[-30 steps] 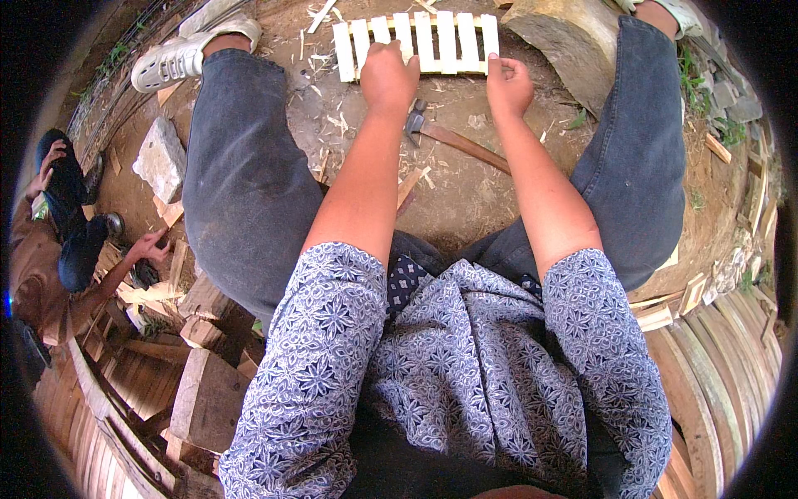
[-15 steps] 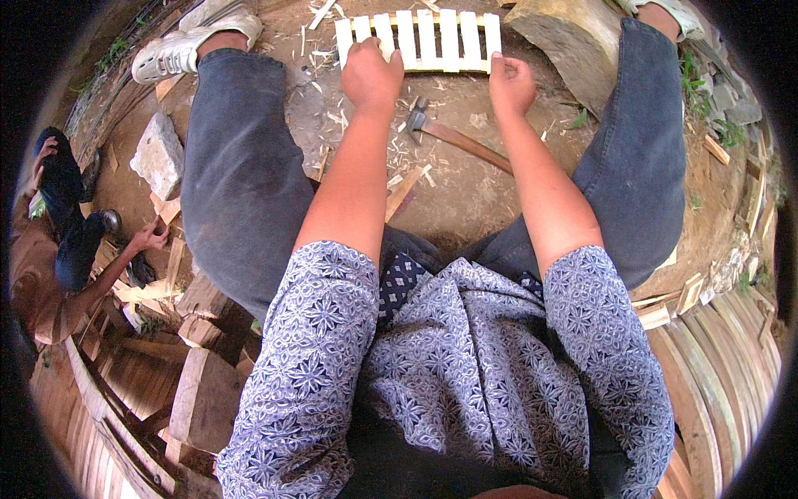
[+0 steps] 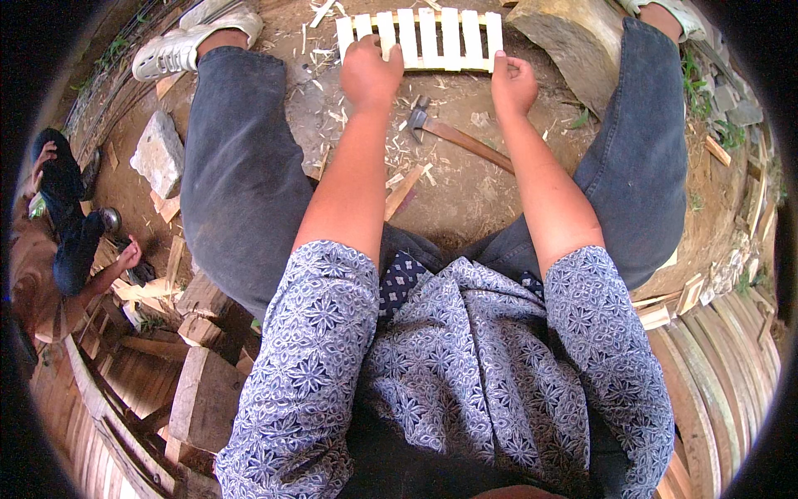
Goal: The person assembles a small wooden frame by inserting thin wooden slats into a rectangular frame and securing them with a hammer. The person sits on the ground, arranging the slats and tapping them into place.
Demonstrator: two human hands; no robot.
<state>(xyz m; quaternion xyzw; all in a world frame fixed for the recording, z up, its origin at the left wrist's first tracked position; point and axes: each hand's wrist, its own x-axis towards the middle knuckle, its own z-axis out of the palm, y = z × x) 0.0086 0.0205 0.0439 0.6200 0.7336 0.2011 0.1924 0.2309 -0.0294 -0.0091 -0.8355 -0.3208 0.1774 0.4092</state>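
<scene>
A small slatted wooden panel (image 3: 428,40), pale strips fixed across long thin rails, lies at the top of the view on the ground. My left hand (image 3: 371,75) is closed over its near left part, the fingers bent over the strips and partly hidden behind the knuckles. At the near right corner my right hand (image 3: 514,86) grips the panel with the thumb against its end, the other fingers curled in. Between my forearms a claw hammer (image 3: 465,144) with a wooden handle rests on the dirt, touched by neither hand.
Wood shavings and a wooden offcut (image 3: 403,191) litter the ground. A large stone (image 3: 573,50) stands right of the panel; a pale rock (image 3: 158,155) lies left of my leg. Timber blocks (image 3: 206,399) are at lower left, near another person's hand (image 3: 130,252). Boards (image 3: 706,391) lie at lower right.
My hands and the panel stay nearly in place, shifted only slightly. At the left, the other person's hand has drawn back to the left.
</scene>
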